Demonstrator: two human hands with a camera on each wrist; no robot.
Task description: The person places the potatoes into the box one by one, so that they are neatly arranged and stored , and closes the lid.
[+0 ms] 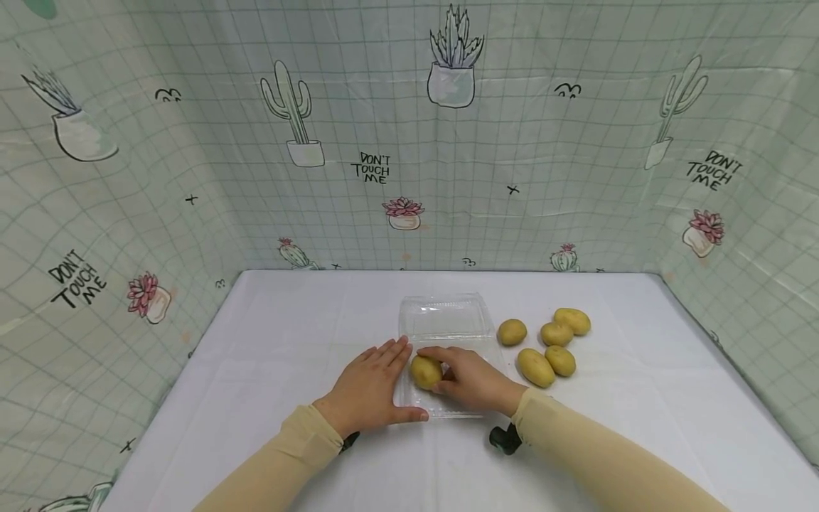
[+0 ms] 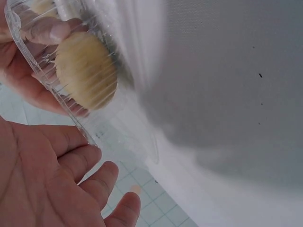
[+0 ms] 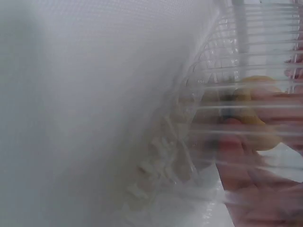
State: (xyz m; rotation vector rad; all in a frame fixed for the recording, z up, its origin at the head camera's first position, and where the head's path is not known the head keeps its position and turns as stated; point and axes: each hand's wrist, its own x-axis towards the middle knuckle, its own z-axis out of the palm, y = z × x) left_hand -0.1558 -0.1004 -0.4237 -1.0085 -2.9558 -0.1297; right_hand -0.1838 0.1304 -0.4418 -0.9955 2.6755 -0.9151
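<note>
A clear plastic clamshell box [image 1: 470, 414] lies with its lid [image 1: 446, 316] folded back, away from the person. Inside its base, at the left side, is a yellow potato [image 1: 425, 372]. My right hand [image 1: 473, 380] grips this potato between thumb and fingers; through the clear ribbed wall the potato [image 2: 86, 71] also shows in the left wrist view. My left hand [image 1: 374, 387] rests along the box's left edge, fingers extended and thumb spread toward the front edge. In the right wrist view the ribbed wall partly blurs the right hand [image 3: 241, 161].
To the right of the box lie several loose potatoes: one [image 1: 512, 332] beside the lid and an oblong one [image 1: 536, 368] nearer the right forearm among them. A white cloth covers the table [image 1: 288, 341]. Behind and at both sides hangs a printed grid curtain [image 1: 499, 235].
</note>
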